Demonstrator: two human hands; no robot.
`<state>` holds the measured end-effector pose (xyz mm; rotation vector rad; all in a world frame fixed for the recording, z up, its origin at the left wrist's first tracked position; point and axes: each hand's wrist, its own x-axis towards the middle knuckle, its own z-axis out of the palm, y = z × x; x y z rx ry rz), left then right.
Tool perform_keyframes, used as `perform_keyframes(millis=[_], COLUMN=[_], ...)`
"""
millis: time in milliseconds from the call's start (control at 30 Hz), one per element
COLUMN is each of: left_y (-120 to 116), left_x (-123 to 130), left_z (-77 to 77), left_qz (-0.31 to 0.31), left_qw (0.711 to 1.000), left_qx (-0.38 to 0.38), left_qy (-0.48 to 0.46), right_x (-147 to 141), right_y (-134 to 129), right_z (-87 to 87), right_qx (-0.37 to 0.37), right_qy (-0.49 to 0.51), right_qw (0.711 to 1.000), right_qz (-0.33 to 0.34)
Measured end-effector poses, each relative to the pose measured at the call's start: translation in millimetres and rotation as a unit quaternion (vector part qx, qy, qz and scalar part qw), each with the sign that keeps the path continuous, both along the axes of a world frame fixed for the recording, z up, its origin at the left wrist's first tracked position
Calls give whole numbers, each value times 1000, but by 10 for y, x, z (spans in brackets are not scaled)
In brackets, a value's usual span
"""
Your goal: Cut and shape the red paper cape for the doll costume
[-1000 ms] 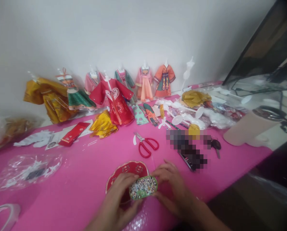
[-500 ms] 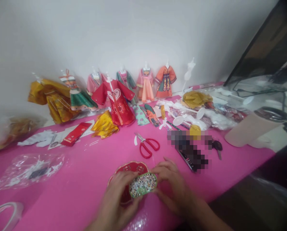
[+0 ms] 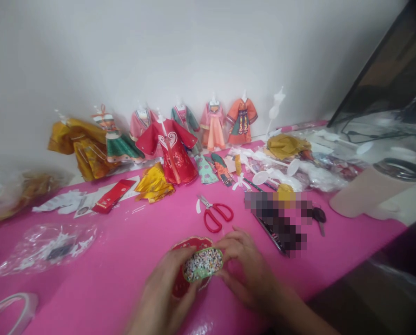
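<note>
Between my two hands is a small green-rimmed oval piece [image 3: 203, 264] covered in tiny multicoloured beads or speckles; its exact kind I cannot make out. My left hand [image 3: 169, 284] grips its left end, fingers above and thumb below. At the right end, my right hand [image 3: 244, 265] pinches it with thumb and fingertips. Under and behind it lies a red patterned fabric piece [image 3: 194, 243] with a gold edge, partly hidden by my left hand. Just beyond, red-handled scissors [image 3: 214, 214] lie with blades pointing away.
Dressed miniature mannequins, one in a red robe [image 3: 169, 149], stand along the wall. A phone [image 3: 274, 232], keys [image 3: 319, 217] and a tumbler [image 3: 371, 190] are at right. A plastic bag [image 3: 54, 249], a tape roll [image 3: 19, 311] and a red packet [image 3: 113, 196] lie left.
The speckled oval piece and both hands have shifted slightly left in view, while the background has shifted slightly right and down. Both hands keep their hold.
</note>
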<state>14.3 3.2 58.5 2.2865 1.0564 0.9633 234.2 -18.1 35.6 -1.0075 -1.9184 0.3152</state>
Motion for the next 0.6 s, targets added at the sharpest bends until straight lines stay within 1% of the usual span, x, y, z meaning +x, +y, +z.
perform_keyframes(millis=[100, 200, 300, 400, 433, 500, 600], left_y=[36, 88, 129, 160, 169, 186, 211], left_x=[-30, -63, -87, -122, -141, -190, -272], left_z=[71, 100, 83, 38, 16, -39, -137], left_qz=[5, 3, 4, 23, 31, 49, 80], left_qw=[999, 998, 999, 999, 998, 998, 996], left_qx=[31, 55, 41, 26, 23, 20, 15], left_qy=[25, 36, 35, 41, 41, 38, 37], right_x=[-22, -50, -66, -51, -42, -27, -25], right_y=[41, 84, 107, 108, 109, 119, 171], right_z=[25, 33, 47, 93, 111, 138, 117], right_qx=[7, 5, -6, -17, -29, -78, -146], right_qy=[-1, -5, -10, -11, -13, -29, -91], right_qw=[1000, 1000, 1000, 999, 999, 996, 985], right_qz=[6, 13, 21, 27, 25, 14, -25])
